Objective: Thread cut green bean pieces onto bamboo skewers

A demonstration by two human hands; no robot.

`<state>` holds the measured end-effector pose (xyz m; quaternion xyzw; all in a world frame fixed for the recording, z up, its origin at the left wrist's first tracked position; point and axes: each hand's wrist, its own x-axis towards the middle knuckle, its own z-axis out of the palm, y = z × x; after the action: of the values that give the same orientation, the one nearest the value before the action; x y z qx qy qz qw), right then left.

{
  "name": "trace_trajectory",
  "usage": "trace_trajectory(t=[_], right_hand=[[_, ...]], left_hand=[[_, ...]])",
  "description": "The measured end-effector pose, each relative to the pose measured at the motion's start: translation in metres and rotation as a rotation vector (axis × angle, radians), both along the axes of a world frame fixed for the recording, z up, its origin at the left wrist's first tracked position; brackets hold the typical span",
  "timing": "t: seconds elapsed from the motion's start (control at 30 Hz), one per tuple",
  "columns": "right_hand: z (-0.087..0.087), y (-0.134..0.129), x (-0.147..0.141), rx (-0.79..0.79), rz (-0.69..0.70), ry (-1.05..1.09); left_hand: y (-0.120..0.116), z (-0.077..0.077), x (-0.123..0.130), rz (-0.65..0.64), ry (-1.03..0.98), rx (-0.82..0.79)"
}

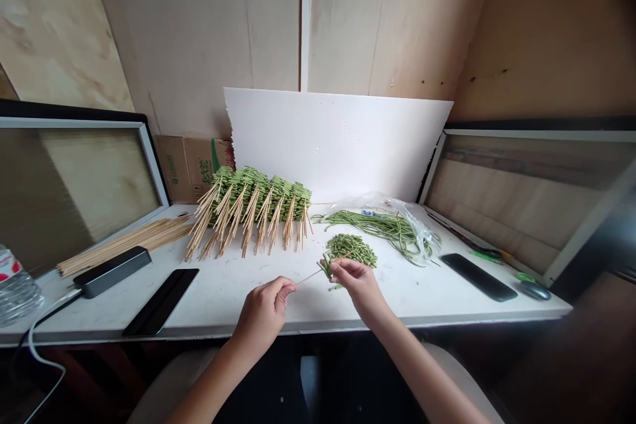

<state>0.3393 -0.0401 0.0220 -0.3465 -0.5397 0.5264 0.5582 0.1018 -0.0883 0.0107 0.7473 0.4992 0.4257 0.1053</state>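
My left hand (265, 308) pinches the near end of a thin wooden skewer (308, 277) above the white table. Several short green bean pieces (325, 265) sit crosswise at the skewer's far end, where the fingers of my right hand (355, 281) close on them. Just beyond my right hand is a pile of cut bean pieces (352, 247). Stacked skewers loaded with green pieces (258, 195) stand at the back left of centre, their bare sticks pointing toward me.
Long uncut beans (382, 222) lie in clear plastic at the back right. Loose skewers (124, 242), a grey box-shaped device (116, 271), a black phone (161, 301) and a bottle (17, 288) are left. Another dark phone (477, 276) and a mouse (535, 289) lie right.
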Motion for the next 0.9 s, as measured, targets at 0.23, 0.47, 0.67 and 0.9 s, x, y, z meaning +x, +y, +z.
trace_trajectory(t=[0.23,0.47,0.67,0.9], right_hand=[[0.007,0.017,0.042,0.282,-0.052,-0.635],[-0.014,0.023,0.051,0.470,-0.118,-1.178],[-0.015,0.023,0.047,0.463,-0.118,-1.180],[-0.023,0.028,0.045,0.516,-0.114,-1.136]], left_hand=[[0.013,-0.006,-0.008,0.045,-0.068,-0.078],[0.019,-0.013,-0.014,0.058,-0.076,-0.113],[0.019,-0.012,-0.015,0.047,-0.081,-0.115],[0.019,-0.014,-0.015,0.036,-0.082,-0.115]])
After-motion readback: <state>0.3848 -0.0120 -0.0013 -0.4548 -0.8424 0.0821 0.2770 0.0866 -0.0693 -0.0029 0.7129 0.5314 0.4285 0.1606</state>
